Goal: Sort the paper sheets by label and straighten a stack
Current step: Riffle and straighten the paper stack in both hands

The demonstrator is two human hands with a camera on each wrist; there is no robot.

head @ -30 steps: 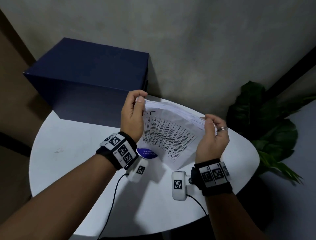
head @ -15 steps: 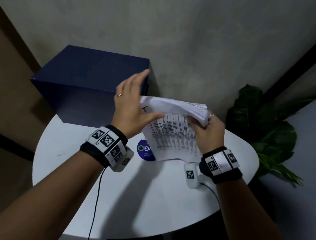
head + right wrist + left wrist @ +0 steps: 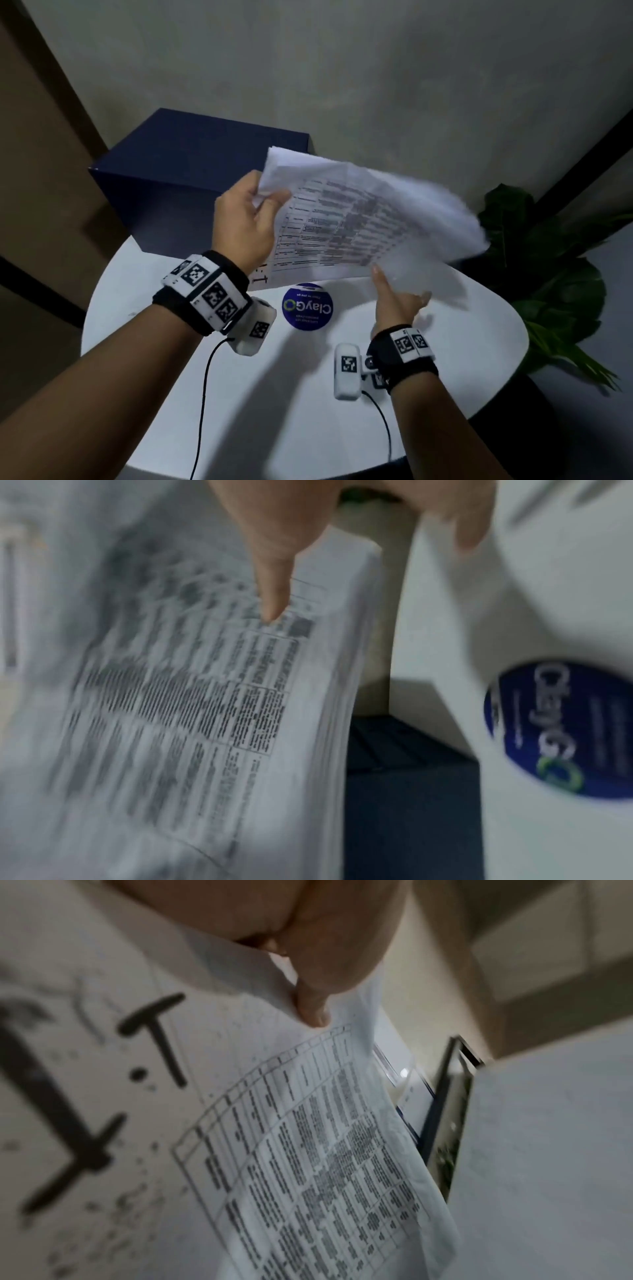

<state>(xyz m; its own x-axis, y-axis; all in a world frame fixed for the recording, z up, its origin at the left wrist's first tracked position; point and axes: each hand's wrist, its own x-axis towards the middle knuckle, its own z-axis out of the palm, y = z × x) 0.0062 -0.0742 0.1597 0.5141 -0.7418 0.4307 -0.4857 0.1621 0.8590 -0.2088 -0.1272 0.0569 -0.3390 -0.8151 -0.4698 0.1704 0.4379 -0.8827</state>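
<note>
White paper sheets (image 3: pixel 359 222) hang above the table (image 3: pixel 144 325); our left hand (image 3: pixel 245 222) pinches their near-left edge, long axis running right, while our right hand (image 3: pixel 394 301) waits beneath, fingers open.

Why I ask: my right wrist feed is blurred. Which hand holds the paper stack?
Observer: The left hand grips the paper stack at its left edge, thumb on top. The right hand is open at the near edge, with its thumb touching the paper.
Operator: Is any label readable on the top sheet?
Observer: Yes. The left wrist view shows a handwritten label reading "I.T" beside the printed grid.
Operator: Is the stack resting on anything?
Observer: No. In the head view it is held in the air above the white table.
</note>
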